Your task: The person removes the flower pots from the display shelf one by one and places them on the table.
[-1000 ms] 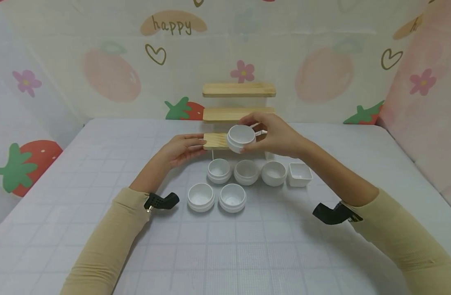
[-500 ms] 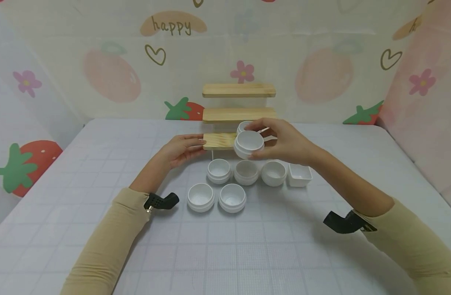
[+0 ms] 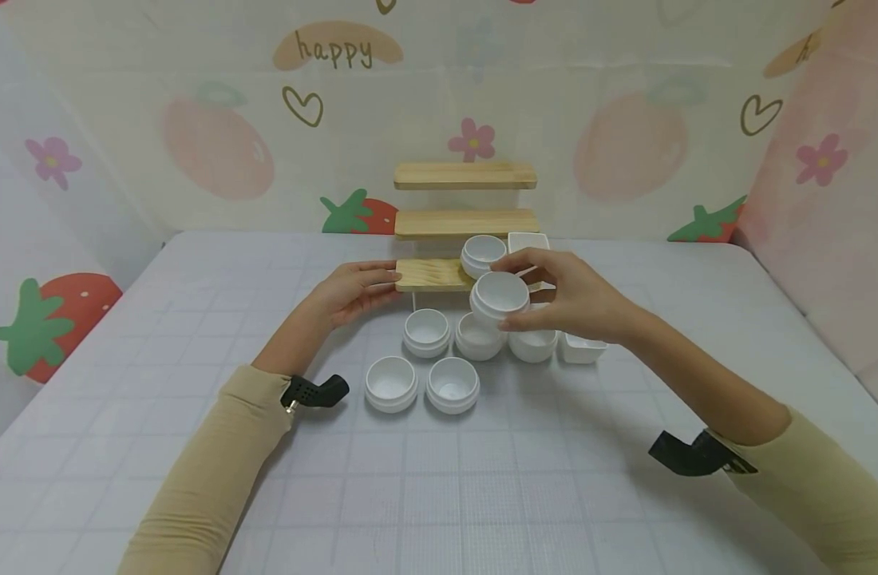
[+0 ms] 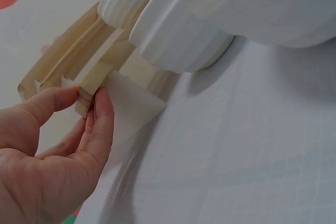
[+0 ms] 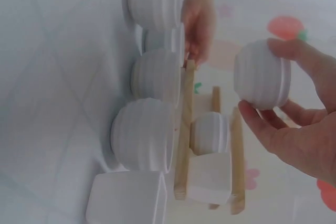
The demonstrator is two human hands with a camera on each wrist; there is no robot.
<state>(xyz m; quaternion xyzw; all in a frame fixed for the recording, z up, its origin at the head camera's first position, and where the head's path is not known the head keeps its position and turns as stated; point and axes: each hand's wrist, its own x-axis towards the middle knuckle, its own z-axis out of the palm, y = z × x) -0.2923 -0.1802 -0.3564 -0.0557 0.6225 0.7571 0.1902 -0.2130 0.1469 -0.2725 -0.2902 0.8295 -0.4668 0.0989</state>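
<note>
My left hand (image 3: pixel 354 291) pinches the left end of the lowest wooden shelf board (image 3: pixel 430 275); the left wrist view shows the thumb (image 4: pixel 55 100) above and fingers beneath that end. My right hand (image 3: pixel 579 295) holds a small white round pot (image 3: pixel 498 294) by its sides, raised in front of the shelf. On the lowest board stand another round pot (image 3: pixel 484 250) and, to its right, a square white pot (image 3: pixel 528 242), partly hidden by my right hand. The right wrist view shows both shelved pots beside the held pot (image 5: pixel 257 74).
Before the shelf stands a row of white pots: round ones (image 3: pixel 426 331) and a square one (image 3: pixel 584 349) at the right. Nearer to me are two more round pots (image 3: pixel 391 385) (image 3: pixel 453 386). Above are the middle board (image 3: pixel 466 224) and top board (image 3: pixel 465 175).
My right hand has moved right and toward me, carrying the round pot. The round and square pots on the lowest board have come into view behind it. My left hand has stayed put.
</note>
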